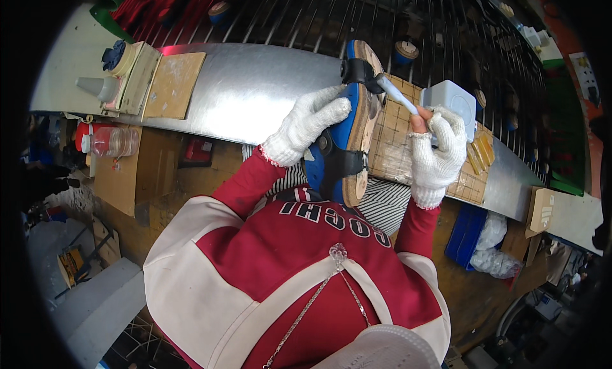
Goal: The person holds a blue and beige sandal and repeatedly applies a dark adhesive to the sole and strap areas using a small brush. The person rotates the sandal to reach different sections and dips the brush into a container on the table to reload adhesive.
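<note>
Blue footwear (345, 132) w/ blk straps (346, 163) & tan soles (361, 121), wht gloves (303, 125), maroon/cream jacket (271, 257), b/w striped cloth (390, 208).

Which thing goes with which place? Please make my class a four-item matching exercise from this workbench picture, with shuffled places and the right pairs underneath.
Things
1. blue shoe
2. pale-handled tool
3. yellow pieces
4. blue crate

Places
A. on the right end of the grid-marked board
B. beside clear plastic, at the lower right
C. touched by the left grip
D. held in the right grip

Right pairs
1-C
2-D
3-A
4-B
</note>
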Tool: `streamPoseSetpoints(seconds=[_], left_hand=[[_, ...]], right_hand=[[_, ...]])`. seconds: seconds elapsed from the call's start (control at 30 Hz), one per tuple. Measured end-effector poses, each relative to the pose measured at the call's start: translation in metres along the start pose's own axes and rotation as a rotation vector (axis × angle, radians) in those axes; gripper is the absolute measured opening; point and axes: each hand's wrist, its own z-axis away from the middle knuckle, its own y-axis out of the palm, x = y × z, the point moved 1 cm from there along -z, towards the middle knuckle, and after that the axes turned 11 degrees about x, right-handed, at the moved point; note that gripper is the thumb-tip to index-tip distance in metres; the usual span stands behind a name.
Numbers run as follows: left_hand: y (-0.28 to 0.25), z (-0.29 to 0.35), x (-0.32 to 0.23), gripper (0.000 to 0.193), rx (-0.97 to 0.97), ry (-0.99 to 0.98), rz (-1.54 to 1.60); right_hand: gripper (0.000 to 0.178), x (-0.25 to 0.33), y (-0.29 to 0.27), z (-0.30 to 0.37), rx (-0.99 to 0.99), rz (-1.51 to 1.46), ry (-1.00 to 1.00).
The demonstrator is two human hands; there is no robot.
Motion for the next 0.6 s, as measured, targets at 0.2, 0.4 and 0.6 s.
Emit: streamPoseSetpoints(seconds=[0.2, 0.4, 0.6], left_hand=[[-0.003, -0.002, -0.001, 0.067, -0.047, -0.031, 0.028], [-0.002, -0.005, -0.005, 0.061, -0.082, -0.012, -0.027], [-0.007, -0.014, -0.006, 0.057, -0.128, -0.011, -0.049]], right_hand=[[0.019, -0.001, 0.005, 0.013, 0.067, -0.122, 0.045], [0.021, -0.004, 0.009, 0.030, 0.082, -0.128, 0.046], [0.023, -0.005, 0.005, 0.041, 0.141, -0.048, 0.048]])
